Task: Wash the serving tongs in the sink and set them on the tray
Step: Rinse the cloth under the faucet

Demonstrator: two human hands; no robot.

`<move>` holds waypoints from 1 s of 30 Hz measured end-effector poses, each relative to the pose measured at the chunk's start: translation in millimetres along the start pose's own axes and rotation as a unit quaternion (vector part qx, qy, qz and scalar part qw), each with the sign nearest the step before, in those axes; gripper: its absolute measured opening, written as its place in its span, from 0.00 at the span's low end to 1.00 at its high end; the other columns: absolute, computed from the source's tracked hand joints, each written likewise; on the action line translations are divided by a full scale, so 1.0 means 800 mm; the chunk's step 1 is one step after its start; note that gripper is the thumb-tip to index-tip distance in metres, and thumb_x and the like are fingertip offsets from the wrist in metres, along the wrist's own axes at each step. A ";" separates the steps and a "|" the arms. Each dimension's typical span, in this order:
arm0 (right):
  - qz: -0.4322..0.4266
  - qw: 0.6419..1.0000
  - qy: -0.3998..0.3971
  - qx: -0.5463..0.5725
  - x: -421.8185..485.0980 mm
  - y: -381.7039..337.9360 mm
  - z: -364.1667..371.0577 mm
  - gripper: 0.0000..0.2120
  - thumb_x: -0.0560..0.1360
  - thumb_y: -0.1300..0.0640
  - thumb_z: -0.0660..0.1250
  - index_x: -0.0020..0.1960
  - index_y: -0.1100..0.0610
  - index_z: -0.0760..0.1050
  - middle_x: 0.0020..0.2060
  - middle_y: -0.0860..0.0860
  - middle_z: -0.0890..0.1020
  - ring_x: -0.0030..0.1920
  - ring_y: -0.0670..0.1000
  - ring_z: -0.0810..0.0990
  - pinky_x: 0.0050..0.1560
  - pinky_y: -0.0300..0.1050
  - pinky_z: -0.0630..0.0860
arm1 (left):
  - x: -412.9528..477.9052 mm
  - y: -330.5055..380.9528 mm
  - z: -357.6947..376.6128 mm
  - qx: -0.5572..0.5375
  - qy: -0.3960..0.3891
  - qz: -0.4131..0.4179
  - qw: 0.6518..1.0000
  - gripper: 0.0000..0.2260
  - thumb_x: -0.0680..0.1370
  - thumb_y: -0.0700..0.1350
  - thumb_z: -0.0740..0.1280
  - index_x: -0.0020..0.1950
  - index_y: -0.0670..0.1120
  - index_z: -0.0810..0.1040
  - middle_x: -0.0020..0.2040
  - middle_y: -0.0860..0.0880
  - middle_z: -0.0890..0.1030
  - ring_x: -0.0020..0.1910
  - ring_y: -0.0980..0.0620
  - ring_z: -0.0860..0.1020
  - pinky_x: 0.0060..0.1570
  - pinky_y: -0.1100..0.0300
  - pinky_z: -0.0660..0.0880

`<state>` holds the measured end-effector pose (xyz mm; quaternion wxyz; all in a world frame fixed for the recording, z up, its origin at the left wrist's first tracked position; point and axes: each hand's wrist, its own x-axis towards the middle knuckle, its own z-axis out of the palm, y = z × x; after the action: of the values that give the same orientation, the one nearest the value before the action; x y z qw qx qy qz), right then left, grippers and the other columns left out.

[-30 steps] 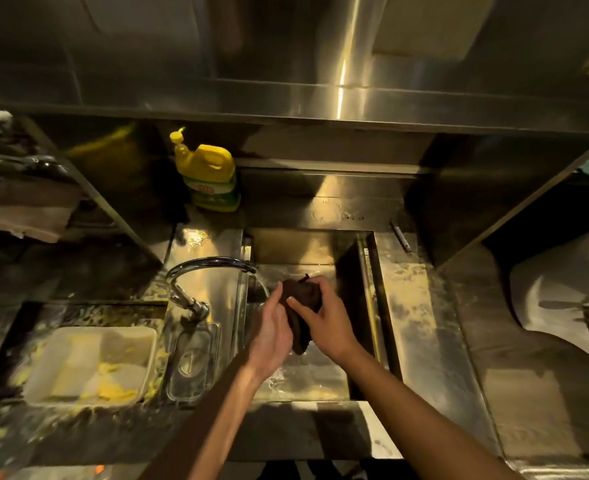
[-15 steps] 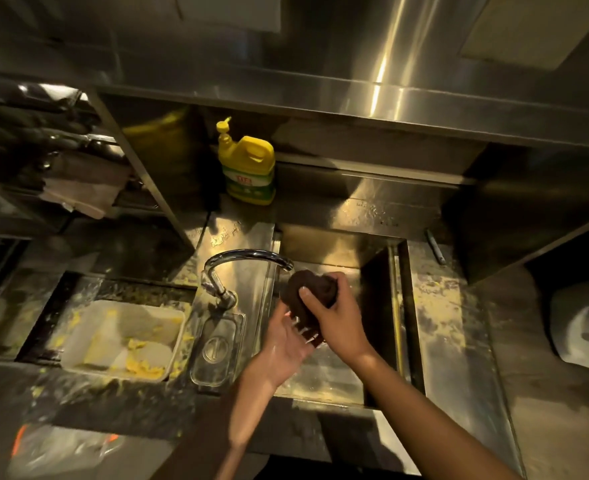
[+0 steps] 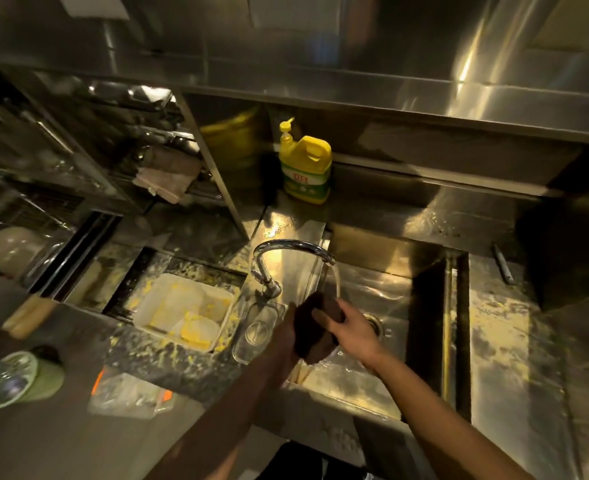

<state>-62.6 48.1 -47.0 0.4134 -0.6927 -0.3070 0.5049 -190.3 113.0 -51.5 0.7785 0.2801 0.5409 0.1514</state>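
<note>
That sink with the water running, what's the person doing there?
A person is washing up. Both hands hold a dark scrubbing pad under the stream from the tap, over the steel sink. The right hand grips it from the front, the left hand from behind. No tongs can be made out in the grip.

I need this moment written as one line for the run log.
stage: washing | water: running from faucet | both hands hold dark scrubber over sink | tongs: not clearly visible

Commercial kitchen: steel sink [image 3: 390,296], detergent jug [image 3: 306,169]
</note>
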 end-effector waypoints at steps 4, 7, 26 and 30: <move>-0.025 0.975 0.145 -0.165 0.027 0.004 0.035 0.14 0.77 0.42 0.69 0.57 0.50 0.75 0.47 0.49 0.84 0.48 0.52 0.82 0.49 0.49 0.80 | 0.013 0.005 -0.031 0.175 0.045 0.057 0.982 0.18 0.83 0.59 0.53 0.60 0.48 0.73 0.51 0.45 0.80 0.49 0.49 0.79 0.42 0.58 0.75; -0.015 0.957 0.209 -0.200 0.056 0.001 0.055 0.16 0.79 0.44 0.67 0.59 0.54 0.72 0.50 0.54 0.84 0.50 0.58 0.82 0.48 0.50 0.78 | 0.045 0.012 -0.072 0.261 0.109 0.165 0.945 0.08 0.77 0.52 0.66 0.46 0.48 0.75 0.43 0.43 0.79 0.42 0.44 0.78 0.40 0.56 0.74; 0.121 0.964 0.162 0.175 0.253 -0.021 0.113 0.16 0.80 0.57 0.68 0.65 0.62 0.71 0.54 0.59 0.81 0.49 0.53 0.81 0.46 0.44 0.81 | 0.141 0.136 -0.143 0.457 0.063 0.302 0.834 0.22 0.75 0.49 0.70 0.68 0.51 0.71 0.64 0.52 0.68 0.46 0.58 0.79 0.42 0.69 0.75; 0.137 0.972 0.176 -0.070 0.260 0.003 0.118 0.27 0.73 0.39 0.70 0.68 0.50 0.71 0.60 0.52 0.79 0.59 0.53 0.78 0.65 0.54 0.75 | 0.151 0.136 -0.144 0.467 0.033 0.290 0.835 0.24 0.76 0.47 0.70 0.71 0.49 0.70 0.65 0.53 0.72 0.44 0.61 0.79 0.39 0.73 0.69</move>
<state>-89.9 246.9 -156.0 0.3383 -0.8333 -0.1658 0.4045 -245.1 296.0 -107.0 0.4577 0.7487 0.4670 0.1088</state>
